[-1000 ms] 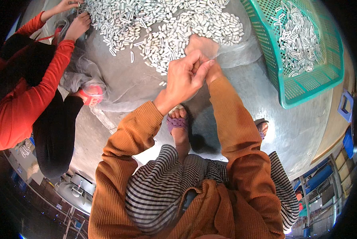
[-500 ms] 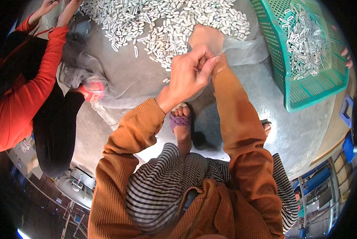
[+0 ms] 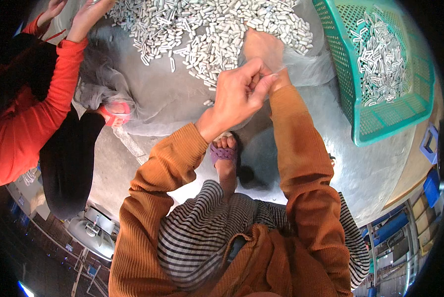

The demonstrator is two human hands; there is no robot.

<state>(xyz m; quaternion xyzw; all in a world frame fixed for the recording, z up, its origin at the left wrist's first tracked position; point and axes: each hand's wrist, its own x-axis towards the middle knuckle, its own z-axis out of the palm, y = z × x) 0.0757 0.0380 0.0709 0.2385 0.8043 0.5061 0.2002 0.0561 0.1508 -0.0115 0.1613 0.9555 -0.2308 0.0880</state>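
While our striped trousers fill the lower middle of the frame and a purple sandal shows above them, our left hand pinches thumb against fingers, apparently on sheer netting, near the centre. Just beyond, our right hand meets the whitish elongated pieces heaped across the upper middle; its fingers are hidden, so we cannot tell their grip. A green basket sits upper right, a co-worker's red sleeve upper left.

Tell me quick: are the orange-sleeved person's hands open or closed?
Left hand: closed in a pinch; whether it holds anything can't be told.
Right hand: can't tell; its fingers don't show.
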